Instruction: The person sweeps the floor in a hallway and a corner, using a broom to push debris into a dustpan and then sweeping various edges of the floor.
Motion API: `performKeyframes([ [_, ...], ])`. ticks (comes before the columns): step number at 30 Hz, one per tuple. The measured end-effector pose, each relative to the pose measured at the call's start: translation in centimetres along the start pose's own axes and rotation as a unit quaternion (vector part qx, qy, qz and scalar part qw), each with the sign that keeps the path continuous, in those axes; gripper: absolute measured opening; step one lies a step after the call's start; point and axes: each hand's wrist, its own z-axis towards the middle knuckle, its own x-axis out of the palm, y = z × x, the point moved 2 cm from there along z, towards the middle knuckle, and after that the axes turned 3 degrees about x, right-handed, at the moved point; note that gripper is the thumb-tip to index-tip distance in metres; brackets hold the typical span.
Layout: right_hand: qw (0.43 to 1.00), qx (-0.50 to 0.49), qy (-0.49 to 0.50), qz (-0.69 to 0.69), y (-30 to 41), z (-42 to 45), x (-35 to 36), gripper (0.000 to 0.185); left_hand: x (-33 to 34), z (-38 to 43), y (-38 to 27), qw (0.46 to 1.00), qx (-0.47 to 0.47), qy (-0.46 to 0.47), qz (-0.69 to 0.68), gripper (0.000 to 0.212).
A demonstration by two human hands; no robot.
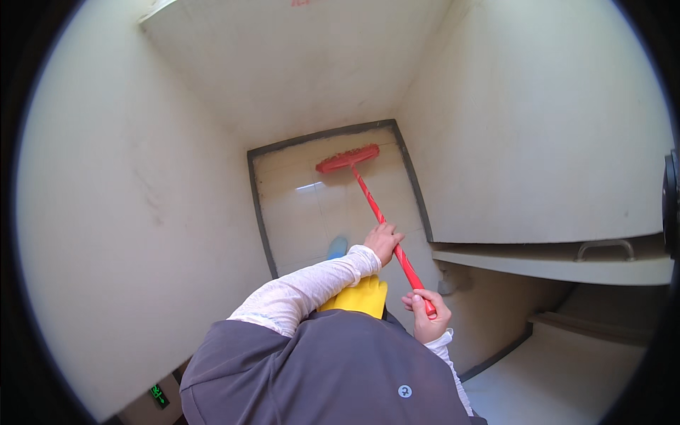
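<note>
A long-handled floor mop or broom slants across the small tiled floor, its wide red head (348, 158) resting near the far wall; whether its fringe is bristle or fabric is unclear. Partway down the red patterned handle (370, 201), my left hand (383, 243) is wrapped around the shaft. My right hand (429, 316) grips the handle's near end, thumb on top. A yellow rubber glove (357, 297) shows at my waist, partly covered by my left sleeve and dark apron (340, 366). One blue shoe tip (337, 247) stands on the tiles.
Pale walls (340, 69) close in on three sides, with a dark skirting strip (417, 180) along the floor. At the right is a door edge (552, 265) with a metal pull handle (604, 248). A green exit sign (159, 396) appears at lower left.
</note>
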Motion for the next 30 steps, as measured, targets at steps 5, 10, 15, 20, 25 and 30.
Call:
performKeyframes([
  [5,0.997,0.055,-0.004,0.051,-4.0,7.4,-0.5,0.019,-0.9,4.6,4.3,0.989,-0.124,0.068,-0.039,0.041],
  [10,0.897,0.342,0.103,0.260,-6.0,13.5,-3.1,0.031,-0.3,1.3,10.3,0.940,-0.285,0.184,-0.042,0.035],
  [15,0.847,0.451,0.187,0.208,-8.9,21.1,-5.8,0.046,0.3,-4.5,14.5,0.898,-0.390,0.203,-0.029,0.032],
  [20,0.837,0.498,0.226,0.014,-10.7,27.0,-5.1,0.031,-0.7,-9.2,12.3,0.834,-0.551,0.036,-0.006,0.032],
  [25,0.848,0.393,0.320,-0.156,-8.8,28.3,-6.2,0.026,3.9,-16.7,7.9,0.694,-0.707,-0.055,-0.122,0.031],
  [30,0.807,0.276,0.450,-0.266,-7.8,30.7,-4.3,0.034,3.6,-15.5,0.8,0.668,-0.726,0.015,-0.161,0.031],
])
